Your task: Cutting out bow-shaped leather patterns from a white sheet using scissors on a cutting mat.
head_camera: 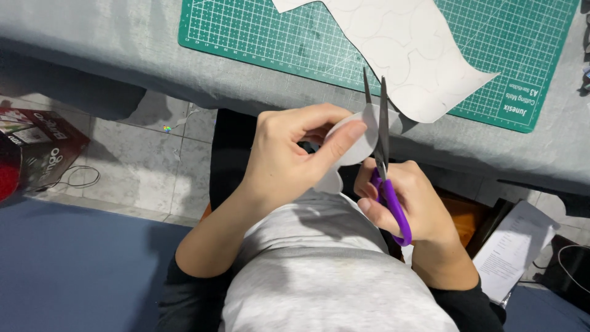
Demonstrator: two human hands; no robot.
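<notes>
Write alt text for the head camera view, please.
The right hand cuts a white paper piece with purple-handled scissors; the left hand pinches the piece. A green cutting mat lies beyond.

A green cutting mat with white grid lines (491,67) lies on a grey table (123,43). A big white paper sheet with faint curved lines (418,55) lies on the mat. Down on the tiled floor (147,166) stands a dark red cardboard box (37,147), with a thin looped cable (77,178) just beside it. A printed white paper page (513,249) lies low on the right.
</notes>
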